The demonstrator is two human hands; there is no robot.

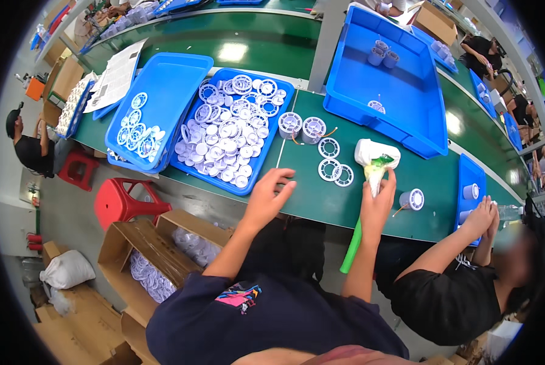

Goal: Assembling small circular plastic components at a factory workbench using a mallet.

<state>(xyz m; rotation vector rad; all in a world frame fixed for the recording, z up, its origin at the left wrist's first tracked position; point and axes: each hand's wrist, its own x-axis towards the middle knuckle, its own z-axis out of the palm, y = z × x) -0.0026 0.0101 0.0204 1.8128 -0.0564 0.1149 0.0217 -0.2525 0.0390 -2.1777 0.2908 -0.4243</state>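
Observation:
My right hand [378, 201] is closed around a mallet with a green handle [352, 246] and a head [370, 149] wrapped in white, at the table's front edge. My left hand [267, 199] is empty, its fingers apart, just in front of the tray of white plastic parts [224, 137]. Between the hands and a little farther off lie several flat white spoked rings [329, 170]. Behind them stand two white cylindrical housings [313, 130] with short wires. Another white housing [412, 199] lies to the right of my right hand, a wire trailing from it.
A blue tray [187, 64] with a few rings overlaps the parts tray on the left. A large blue bin [345, 112] holds several housings at the back. A co-worker's hands [482, 218] are at the right by a small blue tray [467, 167]. Red stools [117, 204] and open cartons [145, 243] stand left.

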